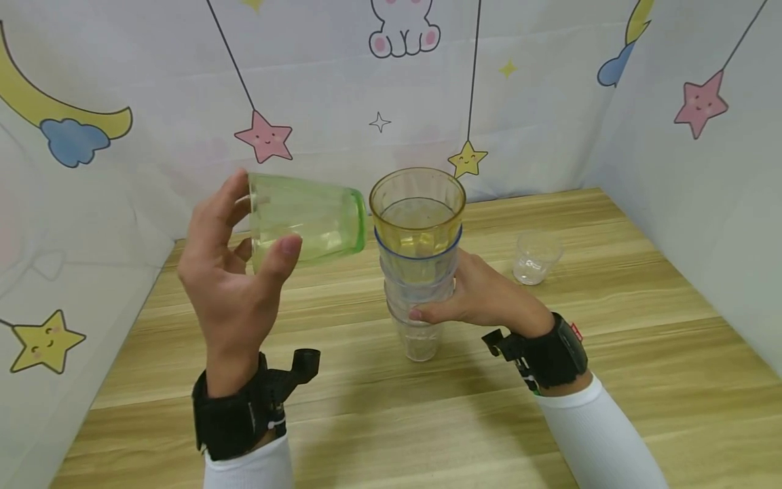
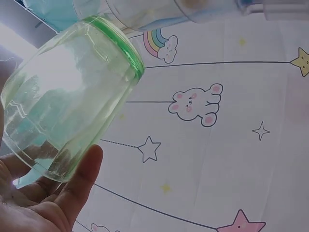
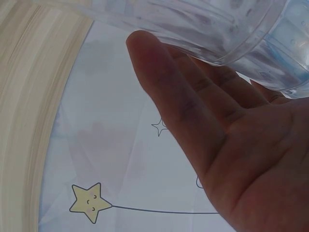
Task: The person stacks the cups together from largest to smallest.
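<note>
My left hand grips a green transparent cup near its rim, tilted on its side with the base toward the stack. In the left wrist view the green cup shows its bright green base ring. Upright in the middle stands a stack of nested clear cups, topped by a yellow-tinted cup with a blue-rimmed one just below. My right hand holds the lower part of this stack, thumb in front. The right wrist view shows the thumb and fingers along the clear cups.
A small clear cup stands on the wooden table, right of the stack. White cloth walls printed with stars, moons and clouds enclose the table at the back and both sides.
</note>
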A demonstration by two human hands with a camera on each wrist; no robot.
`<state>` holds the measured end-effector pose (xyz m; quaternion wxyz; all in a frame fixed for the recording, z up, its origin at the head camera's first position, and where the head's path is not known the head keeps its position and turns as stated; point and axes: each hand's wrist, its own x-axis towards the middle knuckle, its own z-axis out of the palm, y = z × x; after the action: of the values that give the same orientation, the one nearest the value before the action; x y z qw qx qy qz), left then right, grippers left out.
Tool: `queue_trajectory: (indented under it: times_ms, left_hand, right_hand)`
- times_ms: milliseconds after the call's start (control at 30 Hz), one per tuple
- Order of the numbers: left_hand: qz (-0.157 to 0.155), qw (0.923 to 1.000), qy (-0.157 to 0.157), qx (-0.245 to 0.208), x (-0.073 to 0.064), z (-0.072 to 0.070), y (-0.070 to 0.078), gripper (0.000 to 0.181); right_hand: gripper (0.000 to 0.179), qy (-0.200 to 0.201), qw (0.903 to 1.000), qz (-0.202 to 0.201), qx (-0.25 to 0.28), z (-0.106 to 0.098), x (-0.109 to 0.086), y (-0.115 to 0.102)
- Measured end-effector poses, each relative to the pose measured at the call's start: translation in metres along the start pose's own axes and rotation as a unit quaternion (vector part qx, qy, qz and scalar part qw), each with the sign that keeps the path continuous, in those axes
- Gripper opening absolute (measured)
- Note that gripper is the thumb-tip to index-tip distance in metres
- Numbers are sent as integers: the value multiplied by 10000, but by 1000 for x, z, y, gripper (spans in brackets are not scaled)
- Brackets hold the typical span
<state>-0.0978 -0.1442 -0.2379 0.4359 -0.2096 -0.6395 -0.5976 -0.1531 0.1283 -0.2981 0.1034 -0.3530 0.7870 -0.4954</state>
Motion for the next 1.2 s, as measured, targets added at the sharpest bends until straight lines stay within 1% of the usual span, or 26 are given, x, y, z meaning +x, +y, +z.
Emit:
queue_trajectory:
  times_ms: [133, 233, 400, 600, 800, 967, 1033, 1200]
  left_hand:
    - [36, 9996, -10, -275, 0, 2, 2, 82]
    - [58, 9994, -35, -328, 0, 3, 3, 83]
    - [114, 9975, 93, -694, 1, 6, 5, 87]
    - [148, 9916, 302, -1247, 3, 12, 8, 95]
    - [94, 9872, 447, -1528, 3, 19, 11, 101]
    - [61, 9800, 634, -1887, 2, 27, 16, 104]
    - [88, 9782, 682, -1959, 2, 30, 17, 105]
    - [241, 9815, 612, -1797, 2, 36, 19, 105]
  right_hand:
    - [77, 15, 10000, 2, -5, 0, 0, 0]
    - [76, 44, 10000, 8, -16, 1, 0, 0]
    - [75, 93, 9999, 25, -108, 1, 0, 0]
    - [74, 102, 9999, 51, -121, 0, 0, 0]
    - [75, 28, 10000, 24, -35, 0, 0, -1]
    - [74, 21, 10000, -4, 84, 0, 1, -2]
    - [74, 12, 9999, -12, 132, 1, 0, -2]
    - [74, 13, 9998, -63, 171, 1, 1, -3]
